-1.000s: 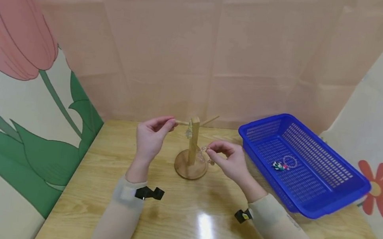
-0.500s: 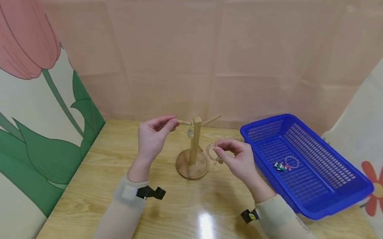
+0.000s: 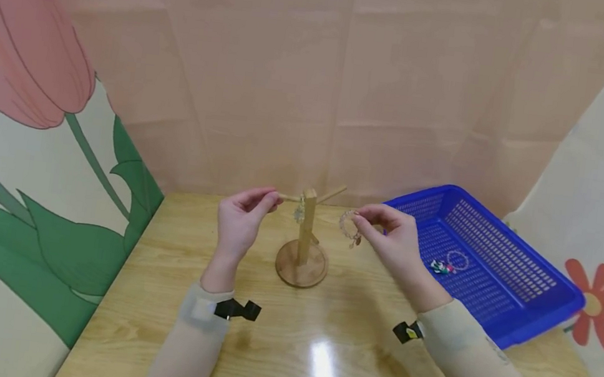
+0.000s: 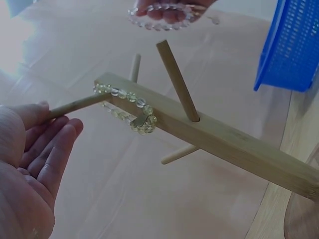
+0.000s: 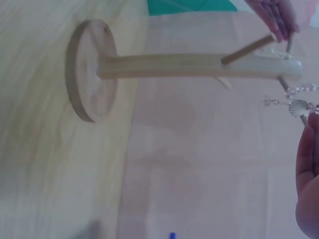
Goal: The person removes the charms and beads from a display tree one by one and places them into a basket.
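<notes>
My left hand (image 3: 242, 216) pinches the tip of an upper peg (image 4: 79, 104) on a wooden bracelet stand (image 3: 305, 230). Around that peg, against the post, hangs a bracelet of yellow-green and clear beads (image 4: 131, 97). To the right of the post, my right hand (image 3: 394, 241) holds a clear, pinkish bead bracelet (image 3: 343, 220) between thumb and fingers. A ribbed shell-shaped charm (image 5: 298, 108) dangles from it, and in the right wrist view it overlaps the upper right peg (image 3: 332, 195). The stand rests upright on its round base (image 3: 286, 268).
To the right is a blue plastic basket (image 3: 531, 327), partly behind the right forearm. Inside lies another bracelet (image 3: 442, 267) with green, white and pink charms. A pink cloth backdrop (image 3: 269, 84) rises behind the wooden table (image 3: 164, 297).
The right hand has moved right and up, carrying the pinkish bracelet from beside the lower post to near the upper right peg's height. My left hand keeps its pinch on the peg.
</notes>
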The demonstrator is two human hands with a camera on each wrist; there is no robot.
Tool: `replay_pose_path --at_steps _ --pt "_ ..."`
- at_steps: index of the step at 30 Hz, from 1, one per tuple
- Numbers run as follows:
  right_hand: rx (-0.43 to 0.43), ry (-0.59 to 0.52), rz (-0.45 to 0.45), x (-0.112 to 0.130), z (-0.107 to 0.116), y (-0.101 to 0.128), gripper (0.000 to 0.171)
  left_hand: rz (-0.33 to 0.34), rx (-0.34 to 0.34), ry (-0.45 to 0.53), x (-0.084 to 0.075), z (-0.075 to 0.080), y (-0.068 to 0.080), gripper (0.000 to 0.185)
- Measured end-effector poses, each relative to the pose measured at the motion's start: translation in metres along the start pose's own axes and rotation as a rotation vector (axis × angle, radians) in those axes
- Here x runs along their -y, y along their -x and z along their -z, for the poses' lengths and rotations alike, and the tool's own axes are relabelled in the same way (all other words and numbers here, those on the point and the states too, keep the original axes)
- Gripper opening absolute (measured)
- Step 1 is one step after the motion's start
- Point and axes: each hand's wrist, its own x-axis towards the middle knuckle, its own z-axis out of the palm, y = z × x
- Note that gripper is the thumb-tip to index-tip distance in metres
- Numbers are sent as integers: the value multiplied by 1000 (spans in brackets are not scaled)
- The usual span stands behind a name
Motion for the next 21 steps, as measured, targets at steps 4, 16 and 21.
replay_pose_path --at_steps 4,16,21 --pt "-36 -13 1 6 10 -11 8 8 -5 0 -1 -1 0 15" --pt "-66 22 -34 1 65 -30 17 27 -9 6 1 -2 -1 17" --pt "-77 76 -98 -4 88 -39 23 25 -18 7 2 0 -3 19"
